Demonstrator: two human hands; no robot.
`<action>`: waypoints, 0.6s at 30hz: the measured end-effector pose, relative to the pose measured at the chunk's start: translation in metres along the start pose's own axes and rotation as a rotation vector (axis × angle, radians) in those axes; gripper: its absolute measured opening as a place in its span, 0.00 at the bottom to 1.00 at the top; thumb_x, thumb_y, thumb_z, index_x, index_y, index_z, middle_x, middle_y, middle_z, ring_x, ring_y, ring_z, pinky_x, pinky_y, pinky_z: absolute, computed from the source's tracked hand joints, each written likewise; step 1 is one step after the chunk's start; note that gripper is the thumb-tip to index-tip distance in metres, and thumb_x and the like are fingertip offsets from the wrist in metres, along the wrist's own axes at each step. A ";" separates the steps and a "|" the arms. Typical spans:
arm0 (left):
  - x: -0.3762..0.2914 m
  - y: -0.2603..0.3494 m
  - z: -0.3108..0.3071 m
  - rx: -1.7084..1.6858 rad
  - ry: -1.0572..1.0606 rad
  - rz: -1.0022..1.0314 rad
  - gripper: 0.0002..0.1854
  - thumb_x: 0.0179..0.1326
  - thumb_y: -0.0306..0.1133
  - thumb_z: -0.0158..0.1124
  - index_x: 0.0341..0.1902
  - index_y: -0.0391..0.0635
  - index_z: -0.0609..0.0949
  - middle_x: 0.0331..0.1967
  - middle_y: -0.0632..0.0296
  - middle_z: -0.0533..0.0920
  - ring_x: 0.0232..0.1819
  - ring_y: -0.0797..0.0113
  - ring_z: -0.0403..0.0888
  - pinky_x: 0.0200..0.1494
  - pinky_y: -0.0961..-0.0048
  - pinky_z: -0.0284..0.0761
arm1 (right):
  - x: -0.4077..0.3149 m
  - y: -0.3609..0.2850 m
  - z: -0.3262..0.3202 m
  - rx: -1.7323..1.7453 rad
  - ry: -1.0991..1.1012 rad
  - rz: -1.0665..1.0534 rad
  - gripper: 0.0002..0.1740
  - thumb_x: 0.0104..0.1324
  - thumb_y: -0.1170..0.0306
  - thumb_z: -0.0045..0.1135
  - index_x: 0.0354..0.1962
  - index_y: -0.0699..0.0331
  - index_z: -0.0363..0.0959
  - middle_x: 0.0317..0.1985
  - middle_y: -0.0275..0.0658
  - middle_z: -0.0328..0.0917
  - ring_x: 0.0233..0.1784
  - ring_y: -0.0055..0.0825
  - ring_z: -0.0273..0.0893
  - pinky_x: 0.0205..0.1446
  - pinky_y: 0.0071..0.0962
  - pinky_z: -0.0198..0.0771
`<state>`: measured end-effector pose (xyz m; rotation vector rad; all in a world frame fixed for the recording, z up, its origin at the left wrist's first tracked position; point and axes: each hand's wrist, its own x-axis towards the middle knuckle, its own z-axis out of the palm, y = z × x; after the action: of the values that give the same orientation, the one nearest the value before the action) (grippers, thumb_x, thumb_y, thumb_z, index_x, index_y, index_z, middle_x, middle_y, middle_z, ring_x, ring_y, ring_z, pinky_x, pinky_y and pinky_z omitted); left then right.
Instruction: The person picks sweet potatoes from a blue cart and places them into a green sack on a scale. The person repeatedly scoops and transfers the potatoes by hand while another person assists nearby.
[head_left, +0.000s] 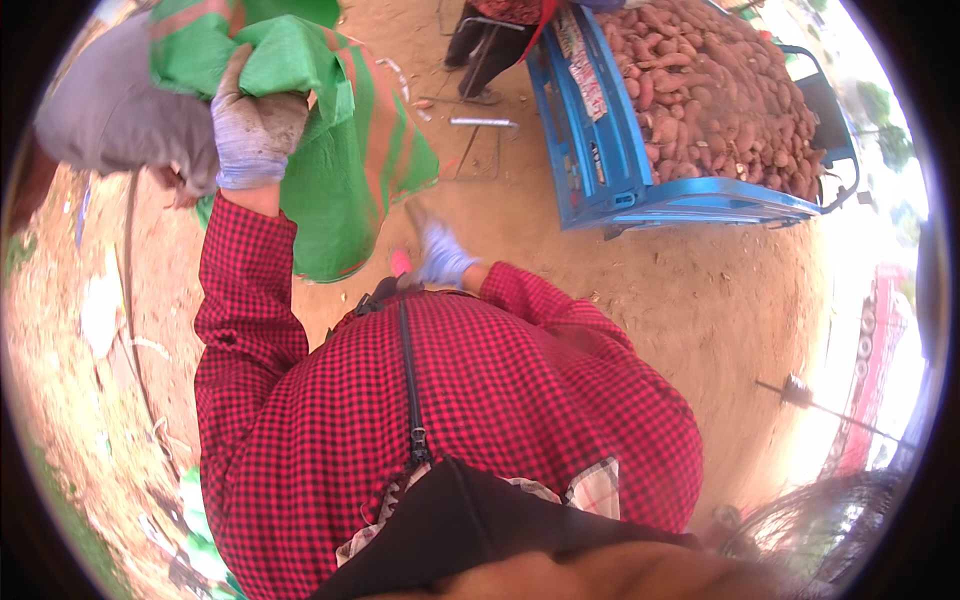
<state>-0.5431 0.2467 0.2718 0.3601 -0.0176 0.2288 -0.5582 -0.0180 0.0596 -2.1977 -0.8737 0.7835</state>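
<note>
My left hand (259, 124), in a soiled white and lilac work glove, grips the gathered edge of a green woven sack (330, 202) with orange stripes. The sack hangs down from that hand, and its lower part reaches towards the middle of the view. My right hand (442, 251), in a similar glove, is blurred at my waist, to the right of the sack's lower end and apart from it. I see nothing held in it, though the blur hides how its fingers lie.
A blue metal cart bed (600, 217) heaped with sweet potatoes (705, 97) stands at the upper right. Another person in grey clothing (127, 97) bends close at the upper left. A person in dark trousers (480, 56) is beside the cart, near a metal frame (480, 121) on the dirt ground.
</note>
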 end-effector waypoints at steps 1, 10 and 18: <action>0.015 -0.002 0.007 -0.077 -0.156 -0.039 0.18 0.65 0.35 0.59 0.54 0.38 0.77 0.50 0.51 0.82 0.55 0.53 0.78 0.61 0.54 0.73 | 0.011 -0.006 0.005 -0.012 0.025 0.018 0.81 0.29 0.52 0.83 0.73 0.69 0.35 0.74 0.58 0.46 0.78 0.50 0.46 0.78 0.40 0.48; 0.124 -0.039 0.041 -0.295 -0.416 -0.042 0.22 0.72 0.38 0.46 0.59 0.32 0.73 0.59 0.45 0.77 0.62 0.50 0.73 0.69 0.53 0.63 | 0.203 -0.065 -0.073 0.845 0.515 0.104 0.36 0.54 0.62 0.70 0.59 0.65 0.68 0.51 0.47 0.77 0.54 0.35 0.75 0.57 0.32 0.71; 0.244 -0.007 -0.041 0.418 0.017 0.234 0.29 0.72 0.49 0.50 0.65 0.37 0.68 0.67 0.49 0.68 0.68 0.54 0.65 0.73 0.54 0.55 | 0.218 0.007 -0.183 0.911 0.664 0.179 0.20 0.67 0.60 0.58 0.46 0.71 0.76 0.36 0.40 0.82 0.35 0.23 0.78 0.40 0.29 0.75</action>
<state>-0.3049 0.3081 0.2453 0.7735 0.0050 0.4700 -0.2949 0.0787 0.1048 -1.5259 0.0445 0.3513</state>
